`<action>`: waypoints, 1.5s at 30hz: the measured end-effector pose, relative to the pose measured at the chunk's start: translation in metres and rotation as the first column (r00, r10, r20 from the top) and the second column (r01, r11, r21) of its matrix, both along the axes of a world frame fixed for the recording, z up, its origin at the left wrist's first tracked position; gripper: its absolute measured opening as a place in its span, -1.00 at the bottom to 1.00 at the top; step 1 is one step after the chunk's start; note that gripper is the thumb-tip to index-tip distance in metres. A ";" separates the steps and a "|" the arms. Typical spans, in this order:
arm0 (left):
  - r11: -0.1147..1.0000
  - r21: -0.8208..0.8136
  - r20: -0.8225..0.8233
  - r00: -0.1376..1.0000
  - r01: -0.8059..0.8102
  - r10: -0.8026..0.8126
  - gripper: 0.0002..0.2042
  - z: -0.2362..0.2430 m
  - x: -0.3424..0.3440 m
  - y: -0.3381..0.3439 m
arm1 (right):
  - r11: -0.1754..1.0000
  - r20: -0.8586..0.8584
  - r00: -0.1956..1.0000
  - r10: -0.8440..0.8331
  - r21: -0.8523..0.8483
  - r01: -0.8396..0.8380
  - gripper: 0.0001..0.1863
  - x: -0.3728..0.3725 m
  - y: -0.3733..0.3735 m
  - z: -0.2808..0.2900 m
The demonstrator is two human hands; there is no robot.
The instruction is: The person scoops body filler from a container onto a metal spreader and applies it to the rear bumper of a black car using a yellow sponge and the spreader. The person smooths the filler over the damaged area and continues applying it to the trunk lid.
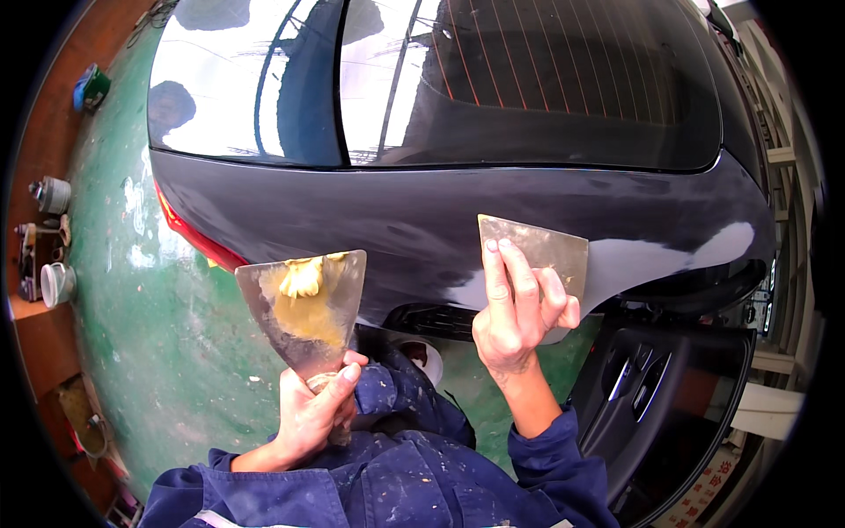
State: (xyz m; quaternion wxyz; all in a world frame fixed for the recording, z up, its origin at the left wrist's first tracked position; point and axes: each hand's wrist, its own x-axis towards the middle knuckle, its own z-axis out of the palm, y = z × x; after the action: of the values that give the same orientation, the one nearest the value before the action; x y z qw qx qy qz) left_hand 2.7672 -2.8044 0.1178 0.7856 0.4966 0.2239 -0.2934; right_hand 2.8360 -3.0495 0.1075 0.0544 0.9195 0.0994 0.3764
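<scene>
My left hand [319, 407] is wrapped round the handle of a wide putty knife [339, 304], its blade tilted up toward the car. A lump of yellow body filler [302, 277] sits near the blade's top edge, with a thinner smear below it. In my right hand [518, 330] is a flat metal spreader [559, 251], fingers laid along its face. This spreader lies over the dark car's rear side panel [378, 207], beside a pale grey sanded patch [651, 260]; whether it touches the panel I cannot tell.
A red tail light [198, 233] marks the car's left corner. The black door [634, 396] stands at lower right. A white bucket [427, 359] is partly hidden beneath the panel. Cans and a white tub [58, 284] line the left side of the green floor [176, 378].
</scene>
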 end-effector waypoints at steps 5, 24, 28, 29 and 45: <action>1.000 -0.014 -0.006 1.000 -0.001 0.001 -0.76 -0.002 0.002 0.000 | 1.000 -0.057 0.998 -0.003 -0.020 0.002 -0.57 -0.007 0.004 0.002; 1.000 -0.026 0.004 1.000 -0.011 0.011 -0.77 -0.003 0.000 -0.001 | 0.999 -0.058 0.998 0.026 -0.028 -0.027 -0.53 -0.003 -0.001 0.005; 0.999 -0.032 -0.005 1.000 -0.019 0.019 -0.77 -0.003 -0.002 0.000 | 0.999 -0.003 1.000 0.031 -0.019 -0.031 -0.52 0.001 0.000 0.010; 0.999 -0.044 -0.002 1.000 -0.025 0.025 -0.77 -0.004 -0.002 0.001 | 0.999 0.002 1.000 0.029 -0.023 -0.029 -0.52 0.003 -0.001 0.010; 0.999 -0.035 0.001 1.000 -0.002 0.002 -0.78 -0.004 -0.001 0.001 | 1.000 -0.008 1.000 -0.006 -0.008 0.006 -0.52 0.006 0.005 0.015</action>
State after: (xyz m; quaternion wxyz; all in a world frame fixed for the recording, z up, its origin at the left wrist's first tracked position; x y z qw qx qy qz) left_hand 2.7663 -2.8035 0.1139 0.7946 0.4827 0.2187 -0.2964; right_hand 2.8424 -3.0448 0.1221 0.0589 0.9210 0.0985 0.3722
